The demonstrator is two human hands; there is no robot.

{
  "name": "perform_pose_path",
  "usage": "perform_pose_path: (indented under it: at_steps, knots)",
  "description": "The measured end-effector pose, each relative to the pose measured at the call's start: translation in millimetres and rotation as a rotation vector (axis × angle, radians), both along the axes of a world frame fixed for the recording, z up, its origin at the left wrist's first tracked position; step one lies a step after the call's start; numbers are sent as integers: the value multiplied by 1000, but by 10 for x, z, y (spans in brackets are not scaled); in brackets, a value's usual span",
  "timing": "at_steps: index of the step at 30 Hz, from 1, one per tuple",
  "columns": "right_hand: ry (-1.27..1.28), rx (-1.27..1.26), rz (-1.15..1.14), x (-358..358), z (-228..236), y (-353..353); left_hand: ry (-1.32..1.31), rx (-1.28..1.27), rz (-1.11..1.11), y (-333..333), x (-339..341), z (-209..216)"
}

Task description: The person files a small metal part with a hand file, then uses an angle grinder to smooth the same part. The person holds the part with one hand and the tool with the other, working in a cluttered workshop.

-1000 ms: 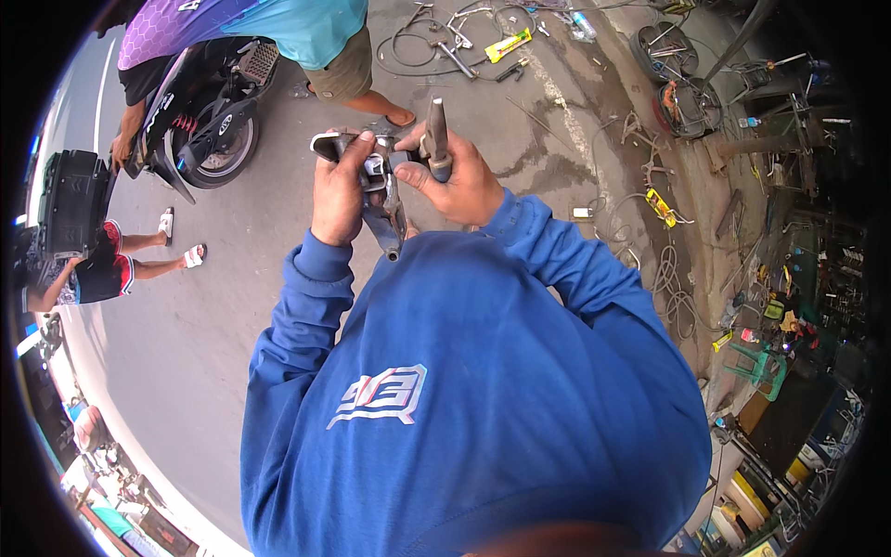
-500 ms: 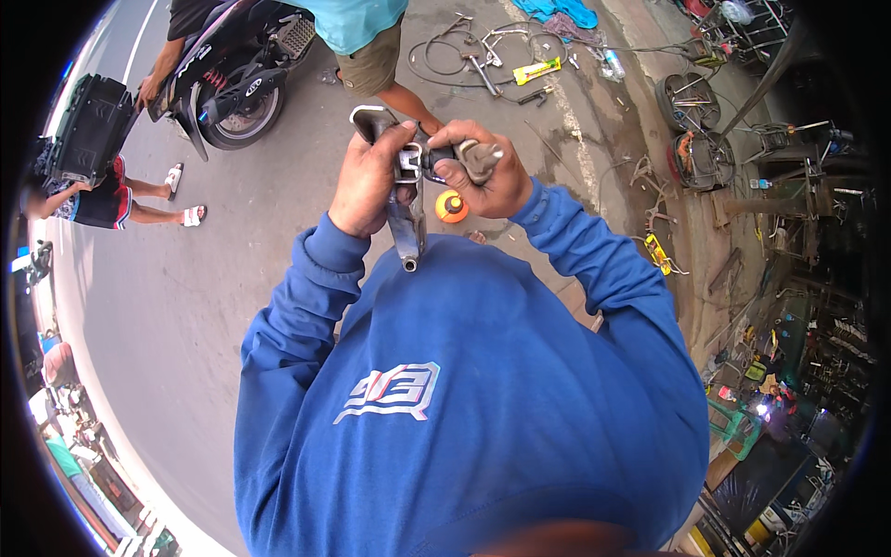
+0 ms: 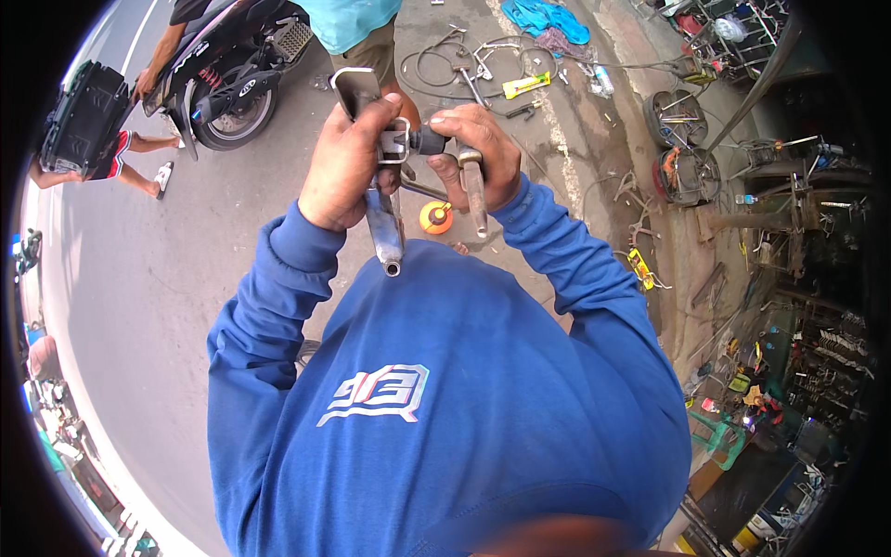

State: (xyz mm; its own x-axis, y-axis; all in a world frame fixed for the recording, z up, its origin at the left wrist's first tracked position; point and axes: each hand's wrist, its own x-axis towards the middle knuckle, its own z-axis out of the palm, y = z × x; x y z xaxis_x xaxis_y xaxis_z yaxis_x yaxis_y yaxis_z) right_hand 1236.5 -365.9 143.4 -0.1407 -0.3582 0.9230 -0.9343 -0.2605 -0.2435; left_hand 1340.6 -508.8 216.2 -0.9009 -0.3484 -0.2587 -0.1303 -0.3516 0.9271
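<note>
A metal bracket point(image 3: 383, 227) with a bent plate on its far end is held up before the blue shirt point(image 3: 501, 371), clamped between the thumb and fingers of the left hand point(image 3: 339, 162), its tubular end toward the wearer. Just right of its squared loop sits a dark cylinder point(image 3: 429, 141), while the right hand point(image 3: 492, 153) is wrapped around a metal tool point(image 3: 473, 195). Beyond, an orange round object point(image 3: 434, 219) shows below the hands, a yellow packet point(image 3: 526, 84) lies near a looped cable point(image 3: 419, 85), and a motorcycle point(image 3: 218, 85) stands ahead to the left.
</note>
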Motion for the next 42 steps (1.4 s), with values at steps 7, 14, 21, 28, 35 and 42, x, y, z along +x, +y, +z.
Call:
perform_pose_path:
  at_steps: [7,14,21,28,35,42]
  knots:
    - [-733,212,25,349,59,25,18,14,79,23,-38,-205]
    - [-1250,178,162,409,59,-87,88,-231,265,56,-132,-441]
    - [-1581,277,295,353,-19,-164,160,-470,349,-21,-95,-740]
    - [-1874,339,318,358,27,-235,230,-487,367,-53,-50,-885]
    - [-2035,505,219,308,118,-335,278,-709,365,-139,-9,-995]
    - [-2127,716,126,479,145,-486,338,-739,360,-290,184,-1170]
